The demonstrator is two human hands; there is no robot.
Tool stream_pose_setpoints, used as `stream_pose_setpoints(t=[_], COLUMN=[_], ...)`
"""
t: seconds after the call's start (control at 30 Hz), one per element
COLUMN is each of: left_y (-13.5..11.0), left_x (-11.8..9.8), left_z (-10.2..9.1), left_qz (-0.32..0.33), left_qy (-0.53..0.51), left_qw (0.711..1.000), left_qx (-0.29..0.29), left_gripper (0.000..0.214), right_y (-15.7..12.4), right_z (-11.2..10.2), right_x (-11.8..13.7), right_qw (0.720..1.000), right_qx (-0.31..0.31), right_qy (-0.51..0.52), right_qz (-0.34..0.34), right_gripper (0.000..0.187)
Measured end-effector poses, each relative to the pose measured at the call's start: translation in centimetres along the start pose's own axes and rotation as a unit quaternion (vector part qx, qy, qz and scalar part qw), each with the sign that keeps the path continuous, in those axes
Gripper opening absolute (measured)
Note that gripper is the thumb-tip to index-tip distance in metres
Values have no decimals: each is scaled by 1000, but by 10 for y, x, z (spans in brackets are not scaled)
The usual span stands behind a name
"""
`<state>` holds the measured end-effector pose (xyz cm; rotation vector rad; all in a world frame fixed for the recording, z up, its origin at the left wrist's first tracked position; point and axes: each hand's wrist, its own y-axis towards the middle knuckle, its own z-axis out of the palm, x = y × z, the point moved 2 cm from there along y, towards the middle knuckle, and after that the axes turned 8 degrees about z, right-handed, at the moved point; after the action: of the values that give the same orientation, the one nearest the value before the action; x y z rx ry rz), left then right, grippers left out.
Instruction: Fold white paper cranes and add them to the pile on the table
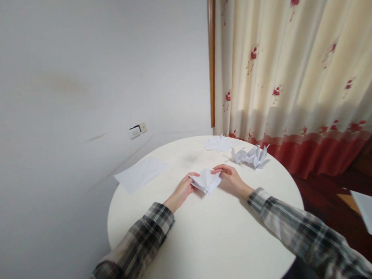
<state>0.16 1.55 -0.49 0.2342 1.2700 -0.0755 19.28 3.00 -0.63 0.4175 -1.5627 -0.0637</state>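
Note:
A white sheet of paper folded into a layered diamond (pixel 207 181) is held between my two hands, just above the round white table. My left hand (pixel 184 187) grips its left corner, fingers on top and the thumb out of sight. On the opposite side, my right hand (pixel 230 177) pinches the right corner, with fingertips resting on the upper face. The layers stand slightly apart along the near edges. Beyond my right hand sit several folded paper cranes (pixel 251 156), bunched together.
Flat white paper (pixel 142 173) lies at the table's left edge. More paper pieces (pixel 218 144) lie at the far edge. The round table (pixel 200 246) stands against a wall with a socket (pixel 134 132). A flowered curtain (pixel 282 77) hangs behind. Printed paper (pixel 366 211) is at right.

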Motion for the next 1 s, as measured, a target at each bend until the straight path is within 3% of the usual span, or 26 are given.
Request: stream_pose_setpoints(t=[0.23,0.57,0.8,1.0], left_y=[-2,-1,-11,-6], left_x=[-5,-5,-2,3], left_z=[-2,0,9,4], left_qz=[-4,-14,-40,12], left_qy=[-27,-69,-6,62], left_qw=[996,997,990,995], left_qx=[89,20,134,76], left_gripper=[29,36,46,46], right_y=[-5,-9,-10,-9], right_z=[-1,1,6,11], right_x=[10,20,21,13], right_qw=[998,992,995,996], right_qx=[-25,-44,-12,39], right_qy=[-47,-104,-86,-61], right_qz=[-30,-49,-53,-43], right_gripper=[22,29,31,34])
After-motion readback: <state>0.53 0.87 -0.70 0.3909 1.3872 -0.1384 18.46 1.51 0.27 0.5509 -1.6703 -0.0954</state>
